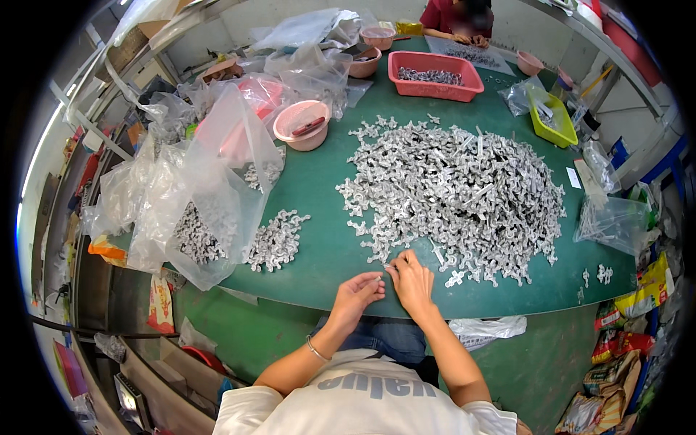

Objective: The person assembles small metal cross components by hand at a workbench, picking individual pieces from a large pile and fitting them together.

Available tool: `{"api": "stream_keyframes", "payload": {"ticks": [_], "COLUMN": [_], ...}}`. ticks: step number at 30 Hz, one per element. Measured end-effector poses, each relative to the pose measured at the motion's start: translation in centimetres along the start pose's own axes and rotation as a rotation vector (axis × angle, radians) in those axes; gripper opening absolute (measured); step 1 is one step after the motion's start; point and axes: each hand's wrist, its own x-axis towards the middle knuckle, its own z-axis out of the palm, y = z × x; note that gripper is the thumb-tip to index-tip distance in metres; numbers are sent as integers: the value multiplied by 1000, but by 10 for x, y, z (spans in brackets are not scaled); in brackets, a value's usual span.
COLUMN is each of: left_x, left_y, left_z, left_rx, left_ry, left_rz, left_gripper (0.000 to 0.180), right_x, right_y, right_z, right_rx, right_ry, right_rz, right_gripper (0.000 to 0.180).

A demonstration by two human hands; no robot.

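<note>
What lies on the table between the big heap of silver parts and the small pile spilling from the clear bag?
In the head view, only bare green table lies between the big heap and the small pile.

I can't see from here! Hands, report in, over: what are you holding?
Left hand and right hand together at table edge, pinching a small silver metal piece. Big pile of silver pieces just ahead. Nothing blocking.

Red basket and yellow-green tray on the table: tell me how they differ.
The red basket sits at the table's far middle; the yellow-green tray lies nearer the right edge. The red basket is larger and lies square across the view, while the yellow-green tray is smaller and angled. Both are rectangular plastic containers that appear to hold a few silvery parts.
</note>
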Motion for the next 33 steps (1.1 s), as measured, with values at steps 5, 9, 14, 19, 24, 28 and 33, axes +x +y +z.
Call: {"api": "stream_keyframes", "payload": {"ticks": [5,9,14,19,24,28,33], "left_x": [-1,1,25,117,228,187,107], "left_y": [2,9,2,80,189,127,98], "left_z": [-1,12,10,80,162,165,96], "left_rx": [-37,-305,-445,-426,-171,187,359], "left_ry": [-69,-112,-152,-256,-141,-161,-363], "left_rz": [-38,-225,-359,-251,193,51,171], "left_gripper": [24,25,23,22,30,37,31], "right_x": [-7,-19,-23,-28,-29,-32,-31], "right_y": [-1,-15,-12,15,4,17,22], "right_z": [-12,-32,-49,-58,-54,-63,-62], "right_rx": [122,279,433,576,713,715,681], "right_ry": [53,75,110,48,-30,2,-28], "right_rz": [43,-12,5,190,229,278,308], "right_gripper": [10,8,10,11,14,13,11]}}
